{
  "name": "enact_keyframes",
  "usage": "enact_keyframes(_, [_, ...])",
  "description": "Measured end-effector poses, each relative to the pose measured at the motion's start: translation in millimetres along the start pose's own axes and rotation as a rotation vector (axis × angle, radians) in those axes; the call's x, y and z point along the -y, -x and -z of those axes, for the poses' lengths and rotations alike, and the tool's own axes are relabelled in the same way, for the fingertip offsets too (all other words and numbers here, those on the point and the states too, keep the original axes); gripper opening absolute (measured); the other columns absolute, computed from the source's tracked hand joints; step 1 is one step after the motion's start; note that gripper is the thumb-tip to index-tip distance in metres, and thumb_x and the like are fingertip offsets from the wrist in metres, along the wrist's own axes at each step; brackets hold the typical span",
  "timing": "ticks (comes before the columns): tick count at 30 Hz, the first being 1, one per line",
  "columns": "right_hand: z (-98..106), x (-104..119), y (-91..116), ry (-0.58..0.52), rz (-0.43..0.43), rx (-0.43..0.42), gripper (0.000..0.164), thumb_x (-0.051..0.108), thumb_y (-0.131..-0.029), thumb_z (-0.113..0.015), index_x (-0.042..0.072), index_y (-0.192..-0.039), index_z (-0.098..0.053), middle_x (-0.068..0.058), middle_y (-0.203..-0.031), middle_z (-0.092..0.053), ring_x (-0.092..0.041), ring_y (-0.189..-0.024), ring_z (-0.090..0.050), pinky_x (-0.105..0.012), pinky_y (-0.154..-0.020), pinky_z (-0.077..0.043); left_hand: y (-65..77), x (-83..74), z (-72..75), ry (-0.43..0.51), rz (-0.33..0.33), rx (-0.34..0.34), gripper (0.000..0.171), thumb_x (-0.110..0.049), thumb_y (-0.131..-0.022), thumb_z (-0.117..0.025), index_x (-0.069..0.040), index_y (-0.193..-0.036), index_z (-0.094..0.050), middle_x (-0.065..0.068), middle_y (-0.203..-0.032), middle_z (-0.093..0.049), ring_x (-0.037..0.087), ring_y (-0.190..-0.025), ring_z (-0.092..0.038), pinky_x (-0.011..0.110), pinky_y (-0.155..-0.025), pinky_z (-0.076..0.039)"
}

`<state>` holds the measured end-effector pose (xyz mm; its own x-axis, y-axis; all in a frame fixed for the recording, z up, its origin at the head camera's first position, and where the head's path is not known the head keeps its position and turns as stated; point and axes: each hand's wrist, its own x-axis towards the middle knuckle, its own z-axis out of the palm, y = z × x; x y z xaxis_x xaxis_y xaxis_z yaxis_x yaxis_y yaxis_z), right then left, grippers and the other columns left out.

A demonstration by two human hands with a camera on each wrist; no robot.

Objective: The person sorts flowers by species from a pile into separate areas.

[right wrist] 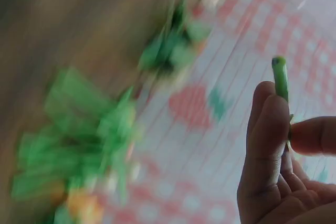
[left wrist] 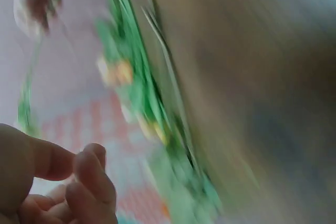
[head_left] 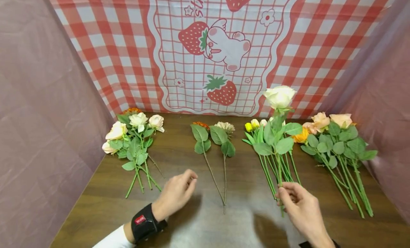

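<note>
In the head view my right hand [head_left: 301, 207] pinches the lower stem of a white rose [head_left: 280, 97], which stands upright with its bloom high over the tulips [head_left: 254, 125]. The right wrist view shows the cut end of the rose stem [right wrist: 281, 77] between thumb and fingers. My left hand [head_left: 176, 191] hovers over the table with loosely bent fingers and holds nothing. Close to its right lie two long stems with leaves, one with an orange flower [head_left: 201, 126] and one with a cream flower [head_left: 225, 127], their lower ends crossing.
A bunch of pale roses [head_left: 138, 120] with an orange flower behind lies at the left of the wooden table [head_left: 105, 194]. Peach roses [head_left: 341, 120] and an orange flower [head_left: 301, 135] lie at the right. A checked strawberry cloth [head_left: 221, 63] hangs behind, with pink curtains [head_left: 48, 116] at both sides.
</note>
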<state>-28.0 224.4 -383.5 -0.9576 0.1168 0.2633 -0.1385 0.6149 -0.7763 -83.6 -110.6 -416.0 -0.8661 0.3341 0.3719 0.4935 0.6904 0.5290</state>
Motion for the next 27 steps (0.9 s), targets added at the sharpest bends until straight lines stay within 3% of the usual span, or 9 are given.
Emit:
enact_keyframes(3, [28.3, -21.3, -13.1, 0.156, 0.006, -0.064, 0.013, 0.003, -0.096, -0.061, -0.001, -0.107, -0.067, -0.01, -0.08, -0.071, 0.001, -0.059, -0.059, -0.018, -0.046, -0.044, -3.4, 31.6, 20.9, -0.105, 0.152, -0.046, 0.007, -0.006, -0.092, -0.064, -0.008, -0.098, -0.064, 0.004, -0.078, -0.071, 0.008, -0.054, -0.054, 0.023, -0.045, -0.042])
enact_keyframes(7, [60.5, -53.9, -33.4, 0.302, -0.038, -0.106, 0.02, 0.011, -0.099, -0.057, -0.002, -0.111, -0.067, -0.015, -0.082, -0.072, 0.011, -0.057, -0.052, -0.019, -0.046, -0.039, -5.9, 67.8, 40.6, -0.22, 0.3, -0.092, 0.008, -0.011, -0.094, -0.059, -0.009, -0.102, -0.062, 0.008, -0.078, -0.071, 0.02, -0.056, -0.06, 0.033, -0.044, -0.041])
enact_keyframes(9, [75.5, -71.1, -43.8, 0.37, -0.098, -0.107, 0.025, 0.016, -0.1, -0.054, -0.003, -0.113, -0.066, -0.017, -0.084, -0.072, 0.01, -0.057, -0.051, -0.025, -0.05, -0.04, -6.1, 82.1, 45.0, -0.265, 0.362, -0.072, 0.013, -0.014, -0.095, -0.057, -0.01, -0.107, -0.061, 0.01, -0.077, -0.069, 0.026, -0.058, -0.061, 0.037, -0.044, -0.041])
enact_keyframes(11, [89.8, -87.4, -54.6, 0.435, -0.19, -0.1, 0.031, 0.019, -0.101, -0.05, -0.004, -0.117, -0.063, -0.02, -0.09, -0.071, -0.004, -0.063, -0.058, -0.036, -0.057, -0.043, -5.5, 92.7, 46.4, -0.293, 0.404, -0.013, 0.02, -0.018, -0.097, -0.057, -0.011, -0.115, -0.061, 0.015, -0.08, -0.069, 0.031, -0.061, -0.063, 0.041, -0.043, -0.042])
enact_keyframes(13, [102.4, -101.3, -65.4, 0.487, -0.309, -0.08, 0.037, 0.023, -0.102, -0.045, -0.006, -0.123, -0.058, -0.026, -0.1, -0.066, -0.025, -0.073, -0.061, -0.05, -0.063, -0.043, -4.9, 100.2, 45.5, -0.308, 0.431, 0.057, 0.026, -0.021, -0.098, -0.056, -0.012, -0.122, -0.061, 0.018, -0.087, -0.07, 0.034, -0.065, -0.065, 0.043, -0.044, -0.044])
enact_keyframes(16, [115.9, -119.5, -81.1, 0.542, -0.437, -0.072, 0.042, 0.022, -0.103, -0.039, -0.009, -0.128, -0.051, -0.034, -0.113, -0.056, -0.052, -0.091, -0.054, -0.064, -0.073, -0.039, -3.1, 107.0, 43.5, -0.32, 0.453, 0.144, 0.024, -0.025, -0.098, -0.058, -0.011, -0.118, -0.063, 0.019, -0.092, -0.07, 0.036, -0.072, -0.067, 0.046, -0.048, -0.047])
enact_keyframes(20, [125.6, -139.4, -98.5, 0.585, -0.528, -0.03, 0.041, 0.02, -0.103, -0.036, -0.009, -0.128, -0.049, -0.037, -0.12, -0.051, -0.058, -0.101, -0.05, -0.069, -0.083, -0.038, 0.2, 110.8, 43.1, -0.326, 0.481, 0.175, 0.015, -0.021, -0.094, -0.063, -0.007, -0.099, -0.061, 0.019, -0.084, -0.068, 0.036, -0.071, -0.067, 0.048, -0.05, -0.048])
enact_keyframes(27, [131.2, -162.5, -112.8, 0.654, -0.563, 0.061, 0.036, 0.017, -0.101, -0.04, -0.008, -0.125, -0.051, -0.038, -0.124, -0.049, -0.061, -0.105, -0.048, -0.07, -0.083, -0.038, 2.5, 111.0, 46.9, -0.311, 0.437, 0.195, 0.015, -0.012, -0.088, -0.067, -0.004, -0.092, -0.054, 0.019, -0.074, -0.064, 0.035, -0.064, -0.065, 0.047, -0.049, -0.048])
